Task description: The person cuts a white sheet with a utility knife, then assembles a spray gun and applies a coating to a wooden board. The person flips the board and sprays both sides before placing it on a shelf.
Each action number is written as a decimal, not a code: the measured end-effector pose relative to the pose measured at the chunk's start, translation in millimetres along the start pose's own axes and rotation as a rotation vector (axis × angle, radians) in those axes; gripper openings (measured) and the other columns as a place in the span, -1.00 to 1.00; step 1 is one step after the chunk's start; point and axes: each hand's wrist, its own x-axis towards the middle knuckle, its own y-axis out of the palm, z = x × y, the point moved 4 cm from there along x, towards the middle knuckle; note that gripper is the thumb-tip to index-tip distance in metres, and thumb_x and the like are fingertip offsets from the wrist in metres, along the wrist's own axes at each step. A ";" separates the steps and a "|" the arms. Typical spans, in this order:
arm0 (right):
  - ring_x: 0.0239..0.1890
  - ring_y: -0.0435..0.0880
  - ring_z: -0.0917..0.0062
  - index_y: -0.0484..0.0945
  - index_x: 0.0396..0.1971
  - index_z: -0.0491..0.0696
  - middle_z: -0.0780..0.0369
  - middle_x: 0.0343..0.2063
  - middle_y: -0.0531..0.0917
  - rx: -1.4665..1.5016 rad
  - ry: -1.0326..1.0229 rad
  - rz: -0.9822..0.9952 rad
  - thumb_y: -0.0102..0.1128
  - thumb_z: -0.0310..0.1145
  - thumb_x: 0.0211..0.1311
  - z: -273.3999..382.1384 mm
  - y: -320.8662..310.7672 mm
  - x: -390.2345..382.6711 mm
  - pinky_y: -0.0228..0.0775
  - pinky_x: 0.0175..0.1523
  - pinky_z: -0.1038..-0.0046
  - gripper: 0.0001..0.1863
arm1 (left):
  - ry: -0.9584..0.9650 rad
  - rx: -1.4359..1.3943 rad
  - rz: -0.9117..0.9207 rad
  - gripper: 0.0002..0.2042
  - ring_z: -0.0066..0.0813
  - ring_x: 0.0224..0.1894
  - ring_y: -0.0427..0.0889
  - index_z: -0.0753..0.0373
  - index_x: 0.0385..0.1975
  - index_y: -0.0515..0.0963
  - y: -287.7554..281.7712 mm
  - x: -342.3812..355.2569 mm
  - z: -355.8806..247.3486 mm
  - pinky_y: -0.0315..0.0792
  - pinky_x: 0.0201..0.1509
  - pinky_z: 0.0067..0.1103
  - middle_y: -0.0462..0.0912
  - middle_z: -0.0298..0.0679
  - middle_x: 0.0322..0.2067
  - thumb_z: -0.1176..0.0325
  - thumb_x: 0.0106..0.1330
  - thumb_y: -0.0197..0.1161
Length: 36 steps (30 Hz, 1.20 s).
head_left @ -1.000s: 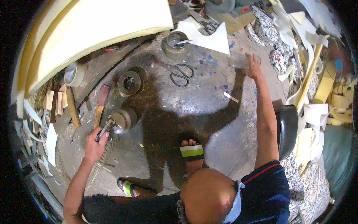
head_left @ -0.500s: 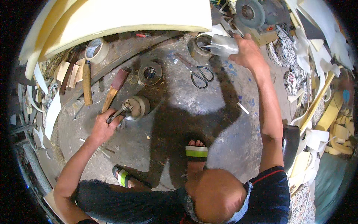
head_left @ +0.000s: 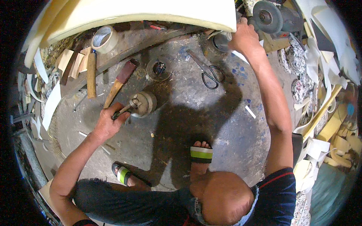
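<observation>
My left hand [head_left: 108, 122] is closed on the dark handle of a round, greyish metal pot [head_left: 145, 104] with a metal clamp on top. Beside that hand lies a wooden-handled tool [head_left: 120, 81] with a dark red end. Reaching far forward, my right hand [head_left: 246, 37] is closed around a clear plastic cup [head_left: 228, 37], mostly hidden by the fingers and the foam edge. The cup is at a round, dark-mouthed tin [head_left: 220, 42]. Scissors [head_left: 207, 71] with black loops lie open on the floor. A tape roll [head_left: 159, 69] lies flat with small dark things in its middle.
A thick cream foam slab [head_left: 139, 17] spans the far side. A wide tape roll [head_left: 105, 39] and a wooden handle [head_left: 91, 75] are at far left. A grinder wheel [head_left: 267, 17] stands far right, above foam scraps [head_left: 320, 75]. My sandalled foot [head_left: 201, 153] is in front.
My right hand has moved farther away with the clear cup, which now shows much less. The left hand still holds the pot. The whole view has shifted slightly.
</observation>
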 end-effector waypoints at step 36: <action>-0.11 0.68 0.27 0.63 -0.01 -0.05 0.08 -0.13 0.72 0.387 -0.057 0.064 0.43 -0.09 0.13 -38.3 48.1 4.9 0.46 0.02 0.30 -0.52 | 0.173 -0.109 0.251 -0.44 0.11 -0.05 0.55 0.27 0.08 0.42 -5.4 32.2 16.8 0.46 0.04 -0.18 0.53 0.06 -0.08 -0.02 0.24 0.28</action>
